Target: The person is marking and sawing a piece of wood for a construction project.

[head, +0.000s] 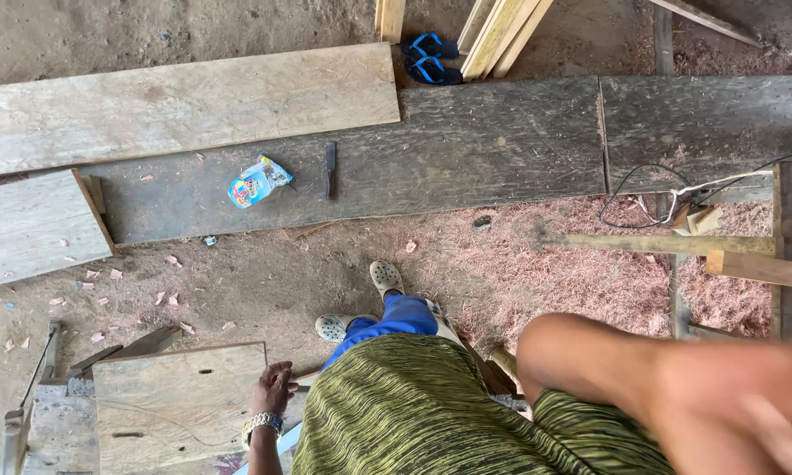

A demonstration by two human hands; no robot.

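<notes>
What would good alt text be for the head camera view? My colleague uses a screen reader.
Seen from above, a person in a green striped shirt rests the left hand on a small wooden board, while the right hand is a blur near the camera. Long planks, a crumpled snack wrapper and reddish sawdust lie on the dirt floor.

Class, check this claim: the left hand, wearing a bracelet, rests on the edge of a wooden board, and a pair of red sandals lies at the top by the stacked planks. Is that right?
Not quite. The head view shows the sandals are blue, not red. The rest holds: the left hand wears a bracelet and rests on the edge of the board, and the sandals lie by the planks.
</notes>
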